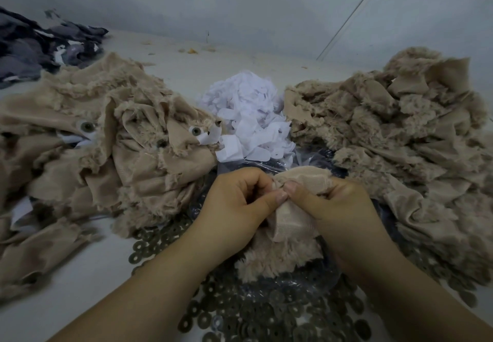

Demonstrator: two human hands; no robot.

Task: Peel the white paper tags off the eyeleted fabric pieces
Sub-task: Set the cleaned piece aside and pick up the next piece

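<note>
1. Landmark = the heap of peeled white paper tags (248, 117), mid-desk. All places below are given relative to it.
2. You hold one beige plush fabric piece (290, 224) just in front of the heap, smooth backing up & fur side down. That suits the job, since tags sit on the backing.
3. Your left hand (234, 208) has its grip curled, thumb & forefinger pinching the fabric's top fold. Your right hand (338, 208) pinches the same fold, thumb tips nearly touching. Looks like you're picking at a tag edge, but the tag itself is hidden btwn the fingers, so can't confirm.
4. Left of the heap: pile of beige plush pieces w/ round metal eyelets (88, 139), some white tags showing there. Prob the to-do stock.
5. Right of the heap: second beige plush pile (394, 128), no tags visible. Likely the done side.
6. In front of the heap, under your hands: clear plastic bag (309, 159) & loose dark metal washers (253, 323) spread on the pale grey desk (88, 275).
7. Far left behind the heap: dark grey cloth (40, 48), unrelated.
</note>
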